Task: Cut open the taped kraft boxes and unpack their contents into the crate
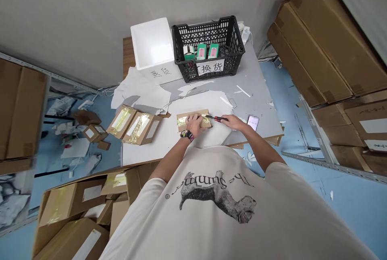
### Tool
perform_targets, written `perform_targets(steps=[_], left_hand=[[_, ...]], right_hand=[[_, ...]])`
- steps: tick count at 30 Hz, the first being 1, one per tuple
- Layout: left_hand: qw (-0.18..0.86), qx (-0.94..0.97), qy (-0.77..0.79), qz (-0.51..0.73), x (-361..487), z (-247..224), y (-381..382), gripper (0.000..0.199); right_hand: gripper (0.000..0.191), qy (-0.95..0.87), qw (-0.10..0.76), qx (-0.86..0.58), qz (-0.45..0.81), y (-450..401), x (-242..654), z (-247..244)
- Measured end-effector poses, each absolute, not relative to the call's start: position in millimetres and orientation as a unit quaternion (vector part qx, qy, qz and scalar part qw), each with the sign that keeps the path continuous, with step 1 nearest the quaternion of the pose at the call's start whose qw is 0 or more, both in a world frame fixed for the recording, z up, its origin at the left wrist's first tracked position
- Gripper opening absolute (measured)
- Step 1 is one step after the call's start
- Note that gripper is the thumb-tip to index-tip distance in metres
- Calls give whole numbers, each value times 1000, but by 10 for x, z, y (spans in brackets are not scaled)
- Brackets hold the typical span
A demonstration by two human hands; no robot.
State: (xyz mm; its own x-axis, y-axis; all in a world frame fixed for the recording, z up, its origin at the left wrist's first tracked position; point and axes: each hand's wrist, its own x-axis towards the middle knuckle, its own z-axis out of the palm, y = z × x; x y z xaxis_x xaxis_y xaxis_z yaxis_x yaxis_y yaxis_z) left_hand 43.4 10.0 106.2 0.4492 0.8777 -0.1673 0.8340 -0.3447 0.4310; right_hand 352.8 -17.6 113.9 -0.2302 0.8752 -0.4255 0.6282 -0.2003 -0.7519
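Parcel [193, 114] partly under left hand [195, 125]

We note a plastic crate [208, 26] at the far end of the table [256, 94], a foam box [152, 44] left of it; two taped cartons [134, 127] lie left of the parcel [193, 121] nearest us; stacked cartons [314, 42] stand right of the table.

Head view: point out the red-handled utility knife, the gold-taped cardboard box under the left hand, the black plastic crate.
Red-handled utility knife [218, 119], head view, on the handle.
Gold-taped cardboard box [182, 121], head view, on the tape.
Black plastic crate [203, 21], head view, on the rim.
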Motion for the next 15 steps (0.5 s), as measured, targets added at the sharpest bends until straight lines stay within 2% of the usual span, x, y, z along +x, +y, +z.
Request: perform_targets(steps=[8, 15], left_hand=[[224, 824, 520, 39, 446, 1092, 73, 51], [210, 838, 503, 32, 418, 1078, 80, 50]], right_hand=[[30, -621, 109, -604, 488, -212, 3591, 1096], [37, -532, 139, -573, 608, -296, 3476, 1071]])
